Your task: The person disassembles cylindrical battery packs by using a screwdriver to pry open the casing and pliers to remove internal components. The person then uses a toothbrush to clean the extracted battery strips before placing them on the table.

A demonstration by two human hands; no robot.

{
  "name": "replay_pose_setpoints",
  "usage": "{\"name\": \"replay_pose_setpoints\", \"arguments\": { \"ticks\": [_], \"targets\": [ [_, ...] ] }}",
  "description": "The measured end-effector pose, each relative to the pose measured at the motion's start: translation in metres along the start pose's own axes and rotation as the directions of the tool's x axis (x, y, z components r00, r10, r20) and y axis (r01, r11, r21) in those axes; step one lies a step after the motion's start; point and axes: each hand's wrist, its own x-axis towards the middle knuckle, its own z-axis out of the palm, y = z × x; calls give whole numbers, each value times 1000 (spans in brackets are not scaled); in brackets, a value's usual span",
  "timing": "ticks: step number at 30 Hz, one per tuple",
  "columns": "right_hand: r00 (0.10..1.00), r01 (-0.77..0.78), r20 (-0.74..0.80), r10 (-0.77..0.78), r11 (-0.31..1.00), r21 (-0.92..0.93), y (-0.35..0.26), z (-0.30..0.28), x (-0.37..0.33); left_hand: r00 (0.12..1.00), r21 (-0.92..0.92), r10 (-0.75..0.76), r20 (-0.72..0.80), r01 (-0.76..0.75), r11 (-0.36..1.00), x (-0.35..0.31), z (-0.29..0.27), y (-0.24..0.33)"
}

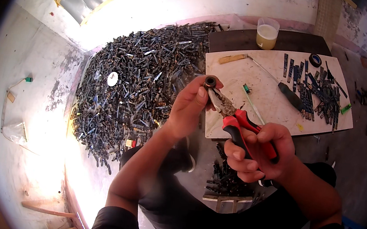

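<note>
My left hand (186,110) is closed, its fingers and thumb pinching a small dark cylindrical piece (210,81) whose round hollow end faces up. In my right hand (273,155) are pliers (236,121) with red and black handles, fingers wrapped round them. The rusty plier jaws point up and left and meet the dark piece beside my left thumb. How firmly the jaws bite is hidden by the fingers. Both hands are raised over the near left edge of a pale board (231,81).
A large heap of dark strips (138,78) covers the floor at left, with a white disc (112,79) on it. The board bears a screwdriver (290,95), a green-tipped brush (253,103), a tape roll (315,60) and several dark strips (322,95). Behind stands a cup of cloudy liquid (267,35).
</note>
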Motion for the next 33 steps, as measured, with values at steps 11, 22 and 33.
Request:
{"name": "replay_pose_setpoints", "arguments": {
  "ticks": [11, 22, 33],
  "targets": [
    [997, 11, -79, -19, 994, -109, -5, 9, -1, 995, -48, 90, -35, -92, 995, 4, 7, -9],
    [981, -168, -125, 150, 974, -154, -2, 12, -2, 990, -1, 142, -10, -142, 990, 1, 4, -3],
    [920, -109, -358, -161, 772, -626, -3, 12, 2, 990, -91, 36, -140, -49, 995, -2, 21, -9]
  ]
}}
